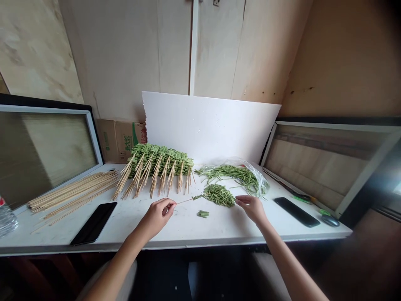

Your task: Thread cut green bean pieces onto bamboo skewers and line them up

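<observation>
My left hand (pixel 159 215) pinches the bare end of a thin wooden skewer (pixel 184 201), which points right. Short green bean pieces (pixel 197 197) are threaded on its far end, close to a heap of cut green beans (pixel 219 195). At the heap's right edge is my right hand (pixel 250 207), thumb and fingers drawn together; whatever is between the fingertips is too small to make out. A few cut pieces (pixel 203 214) lie side by side in front of the heap.
Behind my left hand are stacked bean skewers (pixel 159 161). Bare skewers (pixel 75 188) and a black phone (pixel 94 223) lie left. Long beans (pixel 234 173) in a plastic bag sit behind the heap. Another phone (pixel 297 212) and green-handled scissors (pixel 302 198) are right; a white board (pixel 209 125) stands behind.
</observation>
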